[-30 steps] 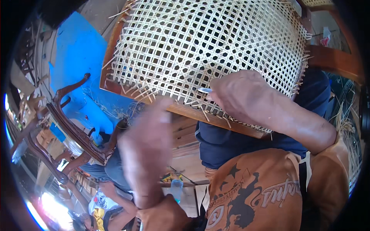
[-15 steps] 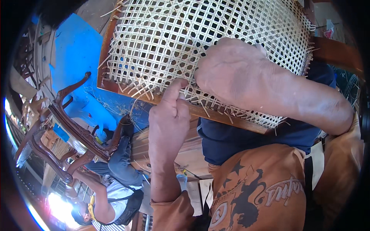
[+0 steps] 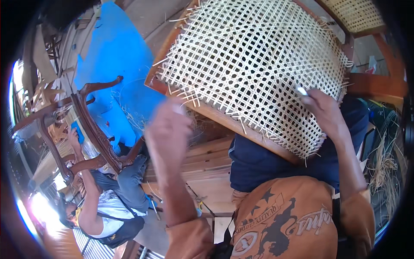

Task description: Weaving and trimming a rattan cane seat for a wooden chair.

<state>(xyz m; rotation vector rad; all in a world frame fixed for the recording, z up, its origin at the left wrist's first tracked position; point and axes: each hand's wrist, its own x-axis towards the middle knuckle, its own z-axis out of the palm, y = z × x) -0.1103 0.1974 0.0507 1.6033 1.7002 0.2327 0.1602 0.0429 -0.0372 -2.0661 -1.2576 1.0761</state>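
Note:
A chair seat woven from pale cane point(image 3: 254, 64) lies tilted across my lap in a brown wooden frame point(image 3: 241, 125). Loose cane ends stick out along its near and left edges. My right hand point(image 3: 325, 110) is over the right part of the weave, fingers closed round a small object with a whitish end point(image 3: 302, 91); its kind does not show. Beside the frame's left corner, my left hand point(image 3: 169, 129) is raised and smeared by motion. Its fingers look curled, but whether they hold a strand cannot be made out.
At the left a person point(image 3: 103, 211) handles a carved dark wooden chair frame point(image 3: 92, 129), a blue pad in one hand. Blue sheeting point(image 3: 116, 47) covers the ground beyond. Another cane panel point(image 3: 355, 15) stands at the upper right; cane scraps point(image 3: 386, 168) lie at the right.
My right hand has drawn back to the right off the middle of the weave. My left hand has lifted off the near edge and moved left. The seat appears farther right.

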